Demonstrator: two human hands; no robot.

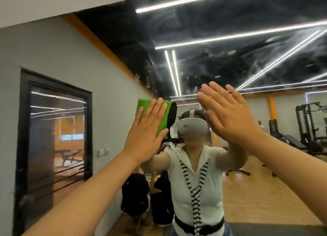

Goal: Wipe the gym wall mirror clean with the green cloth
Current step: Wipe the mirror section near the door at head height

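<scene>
The wall mirror [230,62] fills most of the view and reflects the gym. My left hand [146,129] lies flat with straight fingers on the green cloth [150,105], pressing it against the glass at about head height. The cloth is folded, with a black edge on its right side. My right hand [228,115] is raised beside it, fingers straight and together, palm toward the mirror; I cannot tell whether it touches the glass. It holds nothing.
The mirror's top edge meets a grey wall [35,9] at the upper left. The reflection shows a person in a white top, a dark-framed door [54,143], weight machines [309,126] at the right and a wooden floor.
</scene>
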